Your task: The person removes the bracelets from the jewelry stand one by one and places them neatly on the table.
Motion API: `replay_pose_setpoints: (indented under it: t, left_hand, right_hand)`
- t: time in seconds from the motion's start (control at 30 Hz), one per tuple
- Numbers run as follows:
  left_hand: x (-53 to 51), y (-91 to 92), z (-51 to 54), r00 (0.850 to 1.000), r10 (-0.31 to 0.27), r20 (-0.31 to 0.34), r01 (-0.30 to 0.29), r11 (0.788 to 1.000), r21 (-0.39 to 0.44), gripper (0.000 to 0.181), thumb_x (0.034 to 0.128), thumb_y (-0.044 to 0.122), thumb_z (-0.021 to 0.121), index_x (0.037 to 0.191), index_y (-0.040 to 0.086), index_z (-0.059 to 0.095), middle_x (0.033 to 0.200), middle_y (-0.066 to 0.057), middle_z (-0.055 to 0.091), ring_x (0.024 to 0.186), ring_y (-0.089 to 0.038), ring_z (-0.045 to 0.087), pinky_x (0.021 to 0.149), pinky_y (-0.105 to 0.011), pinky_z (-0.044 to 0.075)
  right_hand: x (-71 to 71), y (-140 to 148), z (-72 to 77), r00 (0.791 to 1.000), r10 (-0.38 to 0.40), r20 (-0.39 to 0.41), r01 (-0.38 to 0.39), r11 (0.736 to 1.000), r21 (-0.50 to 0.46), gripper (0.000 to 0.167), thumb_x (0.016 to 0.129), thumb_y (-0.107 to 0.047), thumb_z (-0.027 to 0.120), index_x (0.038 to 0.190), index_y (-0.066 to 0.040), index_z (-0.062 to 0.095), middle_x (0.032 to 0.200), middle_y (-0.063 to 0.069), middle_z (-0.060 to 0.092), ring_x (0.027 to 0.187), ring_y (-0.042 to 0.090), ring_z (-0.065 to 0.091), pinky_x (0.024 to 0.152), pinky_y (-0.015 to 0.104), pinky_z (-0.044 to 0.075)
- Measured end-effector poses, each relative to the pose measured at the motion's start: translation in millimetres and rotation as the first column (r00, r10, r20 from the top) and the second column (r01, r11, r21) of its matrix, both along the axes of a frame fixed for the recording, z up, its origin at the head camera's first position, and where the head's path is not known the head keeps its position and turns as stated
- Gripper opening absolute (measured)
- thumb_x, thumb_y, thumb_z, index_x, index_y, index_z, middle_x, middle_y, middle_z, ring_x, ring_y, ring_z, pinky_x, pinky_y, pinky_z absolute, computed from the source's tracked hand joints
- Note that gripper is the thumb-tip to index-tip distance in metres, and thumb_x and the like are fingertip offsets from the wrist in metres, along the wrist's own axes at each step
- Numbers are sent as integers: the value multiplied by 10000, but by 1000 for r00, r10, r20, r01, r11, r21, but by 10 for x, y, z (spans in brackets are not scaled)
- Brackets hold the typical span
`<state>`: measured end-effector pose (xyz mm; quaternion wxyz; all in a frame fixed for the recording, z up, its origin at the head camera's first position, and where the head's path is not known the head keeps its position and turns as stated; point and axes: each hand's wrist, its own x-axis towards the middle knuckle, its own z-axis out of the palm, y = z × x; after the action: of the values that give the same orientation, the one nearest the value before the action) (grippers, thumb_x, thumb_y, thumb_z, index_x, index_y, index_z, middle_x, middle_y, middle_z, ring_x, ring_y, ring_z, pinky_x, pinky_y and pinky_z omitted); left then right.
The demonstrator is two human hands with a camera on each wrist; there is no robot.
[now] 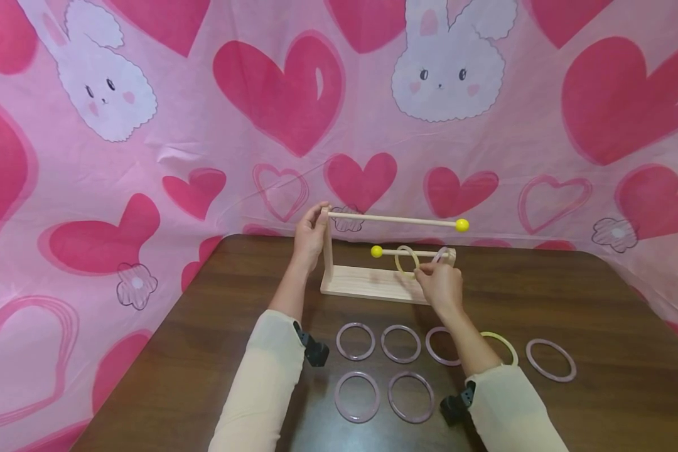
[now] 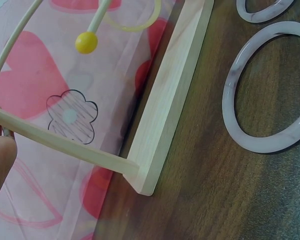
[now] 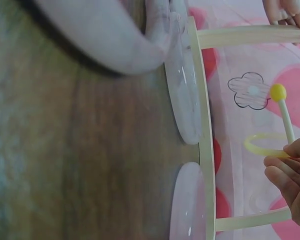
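My left hand (image 1: 311, 237) grips the top of the left post of a pale wooden stand (image 1: 367, 284), its fingers partly hidden behind the post. Between thumb and fingers, my right hand (image 1: 443, 287) pinches a pale yellow bangle (image 1: 398, 265), which looks to be around the stand's lower rod (image 1: 391, 252). A light purple bangle (image 1: 439, 253) hangs on that rod nearer the right post, partly hidden by the right hand. The upper rod (image 1: 395, 219) holds no bangle and ends in a yellow ball (image 1: 462, 225).
Several purple marbled bangles (image 1: 356, 324) lie in rows on the dark wooden table (image 1: 203, 376) before the stand. A yellow bangle (image 1: 508, 344) and another purple one (image 1: 550, 378) lie to the right, the yellow partly behind the right forearm. Behind hangs a pink cloth (image 1: 373, 138).
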<state>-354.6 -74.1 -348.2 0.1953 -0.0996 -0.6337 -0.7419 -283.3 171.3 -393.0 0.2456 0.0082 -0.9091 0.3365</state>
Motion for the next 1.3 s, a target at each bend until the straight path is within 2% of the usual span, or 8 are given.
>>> replay_pose_setpoints:
  t: [0.37,1.07,1.3]
  left_hand:
    - [-7,8,-7,1000,9,21,-9,1000,4,305,934,123,533,1203,-17,560,1177,-144,597,1020,-158,527,899,-282,429]
    - [5,-1,-2,1000,-1,16,1,1000,9,303,935,115,531,1205,-18,559,1189,-152,592,1032,-163,526,908,-286,425]
    - [7,6,5,1000,8,24,-8,1000,7,305,932,120,534,1203,-16,562,1190,-147,595,1031,-166,527,904,-290,427]
  right_hand:
    - [-3,-1,-5,1000,0,19,-1,1000,6,185,822,-149,662,908,1,728,835,143,696,805,391,628,660,481,496]
    - [21,-50,22,996,-16,-86,16,1000,9,159,799,-140,682,865,-5,735,763,122,696,696,350,629,586,451,469]
    - [13,-70,15,997,-14,-77,13,1000,-21,156,803,-131,677,875,-6,734,779,120,698,730,332,640,614,447,477]
